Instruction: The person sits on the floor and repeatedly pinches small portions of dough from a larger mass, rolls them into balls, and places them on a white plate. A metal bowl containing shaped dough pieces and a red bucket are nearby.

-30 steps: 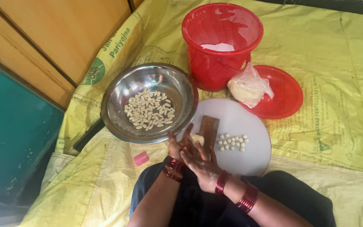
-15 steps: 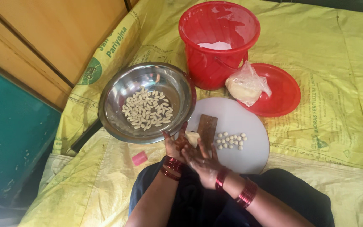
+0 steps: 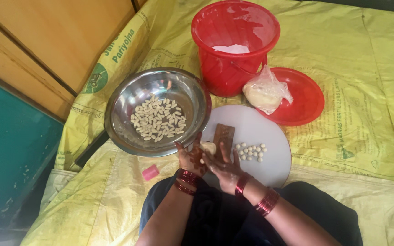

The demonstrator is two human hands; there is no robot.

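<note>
Two hands meet over the near edge of a round white board, with a pale lump of dough between them. The left hand cups the dough from the left, its fingers curled narrowly about it; the right hand lies just beside it, fingers stretched toward the lump, though whether they pinch it or only touch it is hard to tell from this angle. Red bangles ring both wrists.

A small brown ridged paddle lies on the board just beyond the fingertips. To its right sits a loose cluster of little dough balls, apart from the hands.

Left of the board, touching its edge, stands a steel bowl holding a heap of shaped dough pieces. Beyond the board are a red bucket and, beside it, a red lid bearing a bag of dough. A small pink thing lies on the yellow sheet covering the floor.
</note>
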